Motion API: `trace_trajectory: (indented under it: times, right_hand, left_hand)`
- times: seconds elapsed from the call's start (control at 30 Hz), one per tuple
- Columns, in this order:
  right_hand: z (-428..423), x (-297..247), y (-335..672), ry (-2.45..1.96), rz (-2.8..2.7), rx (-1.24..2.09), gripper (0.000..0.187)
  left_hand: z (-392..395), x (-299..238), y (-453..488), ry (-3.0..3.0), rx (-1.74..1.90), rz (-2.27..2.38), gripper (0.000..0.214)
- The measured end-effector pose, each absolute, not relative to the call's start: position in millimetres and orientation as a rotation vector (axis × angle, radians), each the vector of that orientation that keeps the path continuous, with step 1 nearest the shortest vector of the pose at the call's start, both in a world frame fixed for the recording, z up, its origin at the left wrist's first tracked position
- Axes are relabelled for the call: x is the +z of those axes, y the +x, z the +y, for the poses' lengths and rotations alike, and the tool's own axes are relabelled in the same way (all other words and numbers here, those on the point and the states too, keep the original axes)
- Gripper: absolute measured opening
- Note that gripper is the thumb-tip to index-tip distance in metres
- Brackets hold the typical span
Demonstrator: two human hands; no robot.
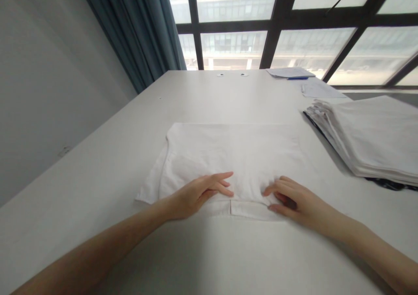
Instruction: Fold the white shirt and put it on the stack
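Observation:
A white garment point(202, 147) lies flat and folded on the white table point(202, 99) in front of me. A band with a short seam runs along its near edge, and light creases cross the cloth. My left hand point(204, 190) rests on the garment near this band, fingers stretched out and apart, holding nothing. On the right part of the same edge is my right hand point(290, 197). Its fingers are bent, with a gap between thumb and forefinger, and their tips touch the cloth.
To the right lies a stack of folded white cloth point(375, 133) with something dark beneath it. Papers point(290, 72) and a blue object point(298, 78) are at the far right. Behind the table are windows point(235, 46) and a blue curtain point(140, 29); a wall point(48, 90) borders the left.

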State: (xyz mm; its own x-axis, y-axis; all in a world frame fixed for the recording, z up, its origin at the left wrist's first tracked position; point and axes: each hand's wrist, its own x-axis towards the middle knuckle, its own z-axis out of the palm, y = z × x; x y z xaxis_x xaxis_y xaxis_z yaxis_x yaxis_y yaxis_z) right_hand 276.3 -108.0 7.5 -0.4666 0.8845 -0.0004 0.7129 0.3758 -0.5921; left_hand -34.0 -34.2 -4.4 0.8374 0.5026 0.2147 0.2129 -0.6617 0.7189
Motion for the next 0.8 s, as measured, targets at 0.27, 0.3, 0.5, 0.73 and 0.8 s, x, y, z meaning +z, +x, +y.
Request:
trace_trajectory:
  times: [0.27, 0.3, 0.5, 0.73, 0.8]
  right_hand:
    - [-105.3, 3.5, 283.2, -1.224, -2.564, 0.434, 0.043]
    - [-105.3, 3.0, 283.5, -1.214, -2.590, 0.418, 0.044]
    - [-104.9, -0.4, 282.3, -1.213, -2.591, 0.371, 0.044]
    - [-102.2, -5.4, 288.0, -1.251, -2.608, 0.346, 0.047]
    - [-101.8, -4.2, 290.3, -1.254, -2.643, 0.355, 0.046]
  left_hand:
    - [-27.3, -5.8, -39.3, 2.669, 0.328, 0.517, 0.041]
    - [-26.9, -5.2, -39.8, 2.699, 0.286, 0.509, 0.043]
    - [-28.7, -3.3, -40.2, 2.818, 0.177, 0.503, 0.050]
    - [-32.4, -1.1, -40.0, 2.910, 0.150, 0.468, 0.051]
    - [-33.1, 0.4, -39.7, 2.919, 0.117, 0.464, 0.054]
